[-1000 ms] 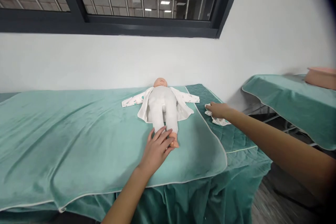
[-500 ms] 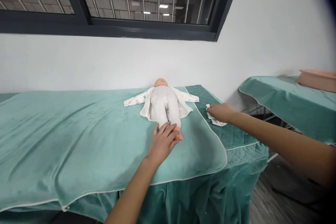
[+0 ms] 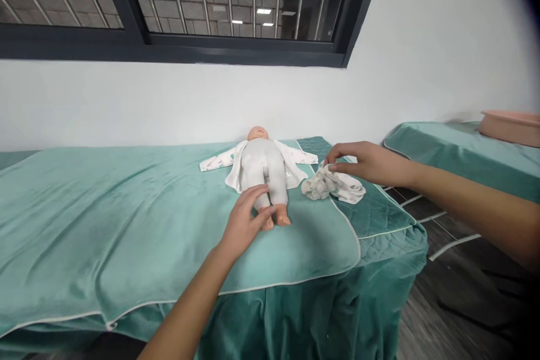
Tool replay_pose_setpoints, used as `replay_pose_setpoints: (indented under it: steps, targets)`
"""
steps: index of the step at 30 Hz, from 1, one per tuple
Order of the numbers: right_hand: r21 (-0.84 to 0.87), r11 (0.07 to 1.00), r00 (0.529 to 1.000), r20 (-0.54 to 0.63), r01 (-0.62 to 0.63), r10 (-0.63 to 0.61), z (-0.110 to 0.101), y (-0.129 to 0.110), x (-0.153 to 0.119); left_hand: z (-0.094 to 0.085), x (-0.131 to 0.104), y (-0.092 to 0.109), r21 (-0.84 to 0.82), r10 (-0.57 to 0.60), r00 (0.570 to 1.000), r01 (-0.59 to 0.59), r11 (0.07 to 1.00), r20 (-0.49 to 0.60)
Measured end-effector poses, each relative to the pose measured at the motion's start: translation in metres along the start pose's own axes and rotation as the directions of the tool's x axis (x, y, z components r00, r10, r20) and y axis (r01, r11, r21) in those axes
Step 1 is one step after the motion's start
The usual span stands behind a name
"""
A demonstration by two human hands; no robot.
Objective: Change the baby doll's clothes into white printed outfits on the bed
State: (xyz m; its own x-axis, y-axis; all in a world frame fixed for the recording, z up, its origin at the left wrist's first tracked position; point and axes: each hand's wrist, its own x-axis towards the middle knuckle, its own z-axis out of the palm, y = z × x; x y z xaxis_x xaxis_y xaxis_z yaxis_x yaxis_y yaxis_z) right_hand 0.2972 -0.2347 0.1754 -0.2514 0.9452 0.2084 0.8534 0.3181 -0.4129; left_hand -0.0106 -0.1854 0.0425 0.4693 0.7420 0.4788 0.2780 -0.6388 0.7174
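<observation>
A baby doll (image 3: 265, 158) lies on its back on a light green blanket (image 3: 147, 225), head toward the wall and bare feet toward me. Its arms are in the printed sleeves of an open white jacket (image 3: 294, 173), spread out at both sides. My left hand (image 3: 242, 219) is by the doll's lower legs, thumb and fingers apart around the near ankle; whether it touches is unclear. Pinched in the fingers of my right hand (image 3: 365, 162) is a crumpled white cloth garment (image 3: 335, 184), to the right of the doll, partly over the blanket's edge.
Under the blanket is a darker green quilted cover (image 3: 386, 219) that drapes over the table's front. At right, a second green-draped table (image 3: 447, 152) bears a pink basin (image 3: 510, 128). Behind the table are a white wall and a dark-framed barred window (image 3: 240, 48).
My right hand has lifted the white garment and drawn it left, toward the doll. My left hand has shifted slightly left, uncovering more of the doll's feet.
</observation>
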Motion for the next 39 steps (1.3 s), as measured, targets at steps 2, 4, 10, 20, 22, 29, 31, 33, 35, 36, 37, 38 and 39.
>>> replay_pose_setpoints:
  steps: [2, 4, 10, 20, 22, 29, 31, 33, 35, 36, 37, 38, 39]
  targets:
    - [0.201, 0.977, 0.998, -0.024, 0.067, -0.063, -0.007, -0.033, 0.007, -0.009, 0.009, 0.033, -0.144, -0.054, 0.998, 0.06, 0.988, 0.045]
    - [0.388, 0.91, 0.989, -0.064, 0.145, -0.131, -0.012, -0.063, 0.016, -0.016, 0.015, 0.063, -0.24, -0.024, 0.995, 0.046, 0.97, 0.095]
    - [0.629, 0.751, 0.979, -0.15, 0.2, -0.135, -0.027, -0.111, 0.031, -0.052, 0.017, 0.106, -0.256, -0.092, 0.98, 0.045, 0.966, -0.174]
    - [0.631, 0.745, 0.972, -0.065, 0.217, -0.228, 0.007, -0.115, 0.026, -0.099, 0.018, 0.125, -0.592, -0.235, 0.943, 0.051, 0.804, -0.238]
    - [0.693, 0.683, 0.972, -0.121, 0.229, -0.203, 0.015, -0.12, 0.028, -0.098, 0.019, 0.121, -0.565, -0.24, 0.955, 0.104, 0.819, -0.172]
    - [0.843, 0.497, 0.977, -0.204, 0.206, -0.058, 0.038, -0.125, 0.042, -0.085, 0.019, 0.105, -0.452, -0.232, 0.953, 0.297, 0.841, 0.195]
    - [0.851, 0.493, 0.983, -0.175, 0.179, -0.055, 0.046, -0.12, 0.044, -0.081, 0.024, 0.098, -0.595, -0.249, 0.966, 0.239, 0.767, 0.067]
    - [0.827, 0.549, 0.992, -0.074, 0.118, -0.102, 0.055, -0.113, 0.045, -0.076, 0.028, 0.089, -0.688, -0.273, 0.962, 0.181, 0.702, -0.025]
    - [0.764, 0.644, 0.968, 0.143, 0.025, -0.207, 0.063, -0.104, 0.046, -0.069, 0.031, 0.08, -0.734, -0.309, 0.95, 0.19, 0.652, -0.029]
    - [0.727, 0.686, 0.933, 0.259, -0.016, -0.252, 0.068, -0.1, 0.046, -0.064, 0.031, 0.076, -0.749, -0.33, 0.944, 0.212, 0.628, -0.009]
    - [0.698, 0.715, 0.896, 0.348, -0.049, -0.277, 0.073, -0.096, 0.046, -0.058, 0.031, 0.072, -0.763, -0.352, 0.936, 0.239, 0.601, 0.016]
    - [0.683, 0.727, 0.874, 0.396, -0.076, -0.281, 0.078, -0.092, 0.047, -0.052, 0.029, 0.069, -0.773, -0.374, 0.926, 0.269, 0.574, 0.045]
    - [0.687, 0.72, 0.879, 0.398, -0.097, -0.261, 0.082, -0.089, 0.047, -0.047, 0.027, 0.065, -0.779, -0.396, 0.915, 0.303, 0.549, 0.077]
